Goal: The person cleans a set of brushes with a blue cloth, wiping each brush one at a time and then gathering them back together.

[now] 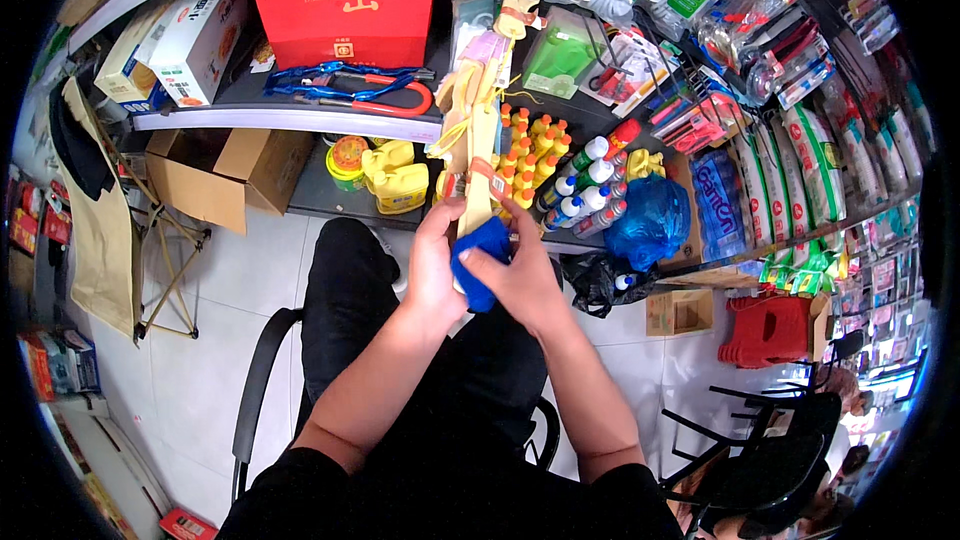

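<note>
A folded blue cloth (485, 265) is in front of me, between my two hands. My left hand (436, 265) is closed along its left side, with the thumb up near the top. My right hand (522, 275) curls over the right side, its thumb pressed on the cloth. Just beyond my fingertips is a bunch of pale wooden-handled brushes (482, 135), some with yellow ties; its lower end meets the cloth, and I cannot tell whether my fingers touch it. A brush head with dark bristles (515, 10) shows at the top.
Yellow bottles with orange caps (525, 155) and spray cans (590, 180) stand beyond my hands. A red box (345, 10) and a bike lock (360, 90) are on the left shelf, above an open carton (225, 175). A folding chair (110, 210) is at left, red stools (765, 330) at right.
</note>
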Motion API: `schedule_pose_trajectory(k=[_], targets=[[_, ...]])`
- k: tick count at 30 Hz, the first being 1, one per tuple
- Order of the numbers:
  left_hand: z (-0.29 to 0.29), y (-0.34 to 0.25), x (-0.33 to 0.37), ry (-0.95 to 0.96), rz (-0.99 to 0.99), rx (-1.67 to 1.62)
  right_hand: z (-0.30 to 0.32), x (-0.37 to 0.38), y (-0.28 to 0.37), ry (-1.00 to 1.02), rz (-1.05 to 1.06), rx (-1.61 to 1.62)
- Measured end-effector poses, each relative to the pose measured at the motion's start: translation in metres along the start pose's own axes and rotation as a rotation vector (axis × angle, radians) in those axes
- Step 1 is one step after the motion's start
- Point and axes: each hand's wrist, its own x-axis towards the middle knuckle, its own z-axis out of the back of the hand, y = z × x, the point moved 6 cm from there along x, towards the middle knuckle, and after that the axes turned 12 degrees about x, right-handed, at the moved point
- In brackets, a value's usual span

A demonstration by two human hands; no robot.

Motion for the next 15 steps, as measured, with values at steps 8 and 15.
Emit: schedule_pose_trajectory(k=[8, 15], targets=[[-0.012, 0.000, -0.001, 0.089, -0.044, 0.037, 0.017, 0.004, -0.007, -0.119, 0.041, -0.008], [-0.009, 0.002, -0.012, 0.089, -0.156, 0.106, 0.014, 0.026, -0.002, -0.209, 0.021, 0.025]])
